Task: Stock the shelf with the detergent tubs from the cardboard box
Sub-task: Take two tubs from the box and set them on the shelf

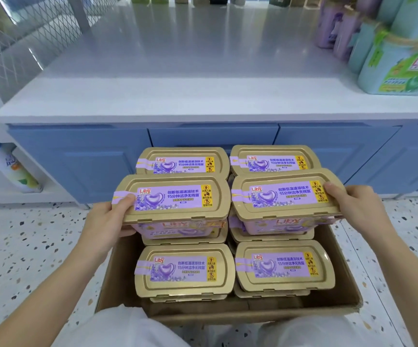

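Observation:
A cardboard box (pixel 340 279) stands on the floor in front of me, packed with several gold-lidded detergent tubs with purple labels. My left hand (pixel 105 221) grips the left end of one tub (pixel 175 201), raised above the stack. My right hand (pixel 353 204) grips the right end of a second tub (pixel 285 196) beside it, also raised. More tubs sit behind (pixel 182 161), (pixel 275 159) and in front (pixel 185 269), (pixel 285 265). The white shelf top (pixel 177 71) lies beyond the box, above blue cabinet fronts.
Teal and purple detergent packs (pixel 398 61) stand on the shelf's right side. A wire mesh panel (pixel 27 28) borders the shelf on the left. A white bottle (pixel 15 169) lies in a low shelf at left. The floor is speckled terrazzo (pixel 27 246).

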The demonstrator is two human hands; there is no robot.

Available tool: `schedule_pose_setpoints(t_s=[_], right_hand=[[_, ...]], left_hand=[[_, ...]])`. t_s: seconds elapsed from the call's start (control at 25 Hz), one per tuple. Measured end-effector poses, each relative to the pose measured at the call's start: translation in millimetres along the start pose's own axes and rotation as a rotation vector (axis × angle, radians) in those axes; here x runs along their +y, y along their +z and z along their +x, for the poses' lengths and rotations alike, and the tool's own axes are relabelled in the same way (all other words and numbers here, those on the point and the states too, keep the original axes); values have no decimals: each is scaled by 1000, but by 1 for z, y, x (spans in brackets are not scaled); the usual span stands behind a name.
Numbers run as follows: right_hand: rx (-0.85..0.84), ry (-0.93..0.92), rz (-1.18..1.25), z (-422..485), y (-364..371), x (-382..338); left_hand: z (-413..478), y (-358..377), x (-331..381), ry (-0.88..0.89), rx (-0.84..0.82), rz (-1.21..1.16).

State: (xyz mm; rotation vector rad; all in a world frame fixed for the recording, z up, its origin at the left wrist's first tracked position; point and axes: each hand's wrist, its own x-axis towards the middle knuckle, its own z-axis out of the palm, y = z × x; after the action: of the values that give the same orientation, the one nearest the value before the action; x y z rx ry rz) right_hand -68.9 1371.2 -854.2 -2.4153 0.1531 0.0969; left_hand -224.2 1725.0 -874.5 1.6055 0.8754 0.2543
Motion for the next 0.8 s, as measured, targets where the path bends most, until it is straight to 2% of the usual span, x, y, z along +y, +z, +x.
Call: schedule_pose_setpoints(t_s=[0.4,0.6,0.8], right_hand=[[-12,-53,192,22,-66,-73],[56,-109,237,65,-75,-110],[47,-144,290,95,-77,-141]], left_hand=[[9,-29,90,95,28,-86],[32,-28,138,189,17,-85],[67,-19,172,237,47,-125]])
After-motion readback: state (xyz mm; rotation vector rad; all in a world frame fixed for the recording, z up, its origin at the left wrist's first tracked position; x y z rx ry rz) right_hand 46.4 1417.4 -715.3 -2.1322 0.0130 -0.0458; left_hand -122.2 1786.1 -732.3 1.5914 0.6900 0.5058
